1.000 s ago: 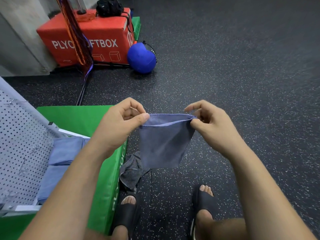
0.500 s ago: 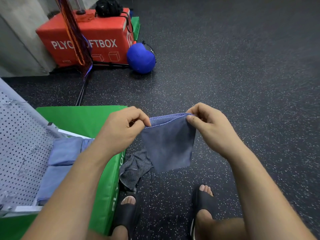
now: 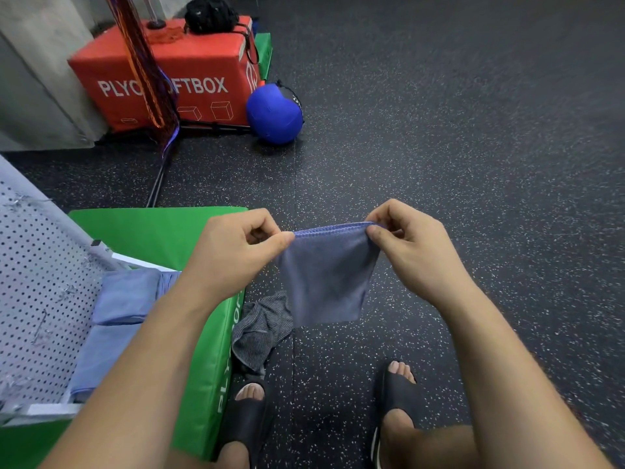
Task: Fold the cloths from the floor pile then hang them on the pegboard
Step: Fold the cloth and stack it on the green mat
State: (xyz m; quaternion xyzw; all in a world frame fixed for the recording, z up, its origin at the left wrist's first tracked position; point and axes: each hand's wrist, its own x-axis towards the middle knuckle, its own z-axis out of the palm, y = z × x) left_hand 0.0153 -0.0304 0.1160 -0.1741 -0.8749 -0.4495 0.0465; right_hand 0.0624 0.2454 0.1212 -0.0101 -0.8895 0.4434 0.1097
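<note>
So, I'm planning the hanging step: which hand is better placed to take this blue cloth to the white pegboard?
Left, probably. The left hand pinches the blue cloth on the side nearest the white perforated pegboard; the right hand would have to reach across.

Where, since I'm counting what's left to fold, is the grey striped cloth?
In the head view the grey striped cloth lies crumpled on the floor, left of centre, beside the green plyo box, just ahead of the left sandal.

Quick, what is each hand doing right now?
Left hand: closed, pinching the left top corner of the blue cloth.
Right hand: closed, pinching the right top corner of the same cloth.
</note>
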